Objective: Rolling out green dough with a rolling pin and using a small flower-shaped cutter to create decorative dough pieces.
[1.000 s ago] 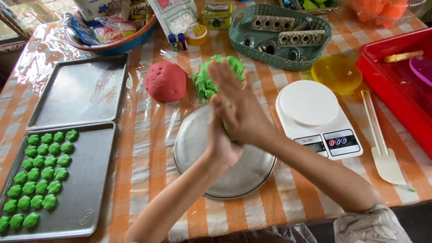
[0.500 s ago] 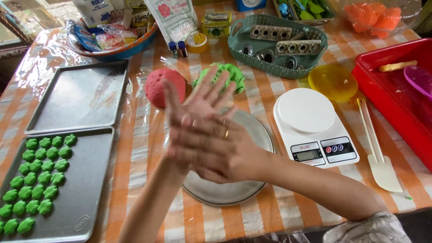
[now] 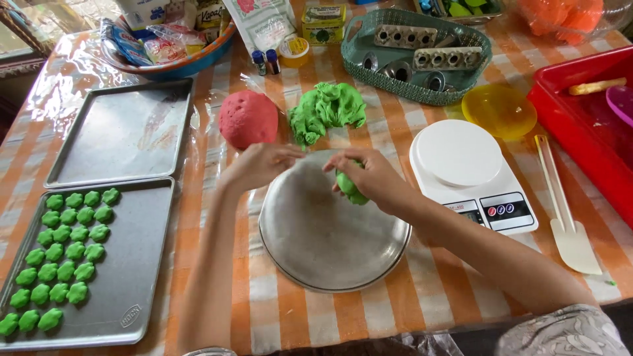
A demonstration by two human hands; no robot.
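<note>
My right hand (image 3: pixel 369 178) holds a small lump of green dough (image 3: pixel 349 188) over the far edge of a round metal pan (image 3: pixel 330 244). My left hand (image 3: pixel 260 165) hovers close beside it with fingers loosely curled, pointing toward the dough and holding nothing. Behind the pan lie a pile of green dough (image 3: pixel 326 111) and a red dough ball (image 3: pixel 248 118). At the left, a baking tray (image 3: pixel 125 290) carries several shaped green dough pieces (image 3: pixel 62 254).
An empty baking tray (image 3: pixel 122 132) lies at the far left. A white kitchen scale (image 3: pixel 471 173), a white spatula (image 3: pixel 567 211), a yellow bowl (image 3: pixel 499 110) and a red tub (image 3: pixel 587 125) are on the right. A green basket of metal moulds (image 3: pixel 415 56) stands behind.
My palms were pressed together, rolling above the pan. They have come apart and dropped lower, and the green dough lump now shows in my right hand.
</note>
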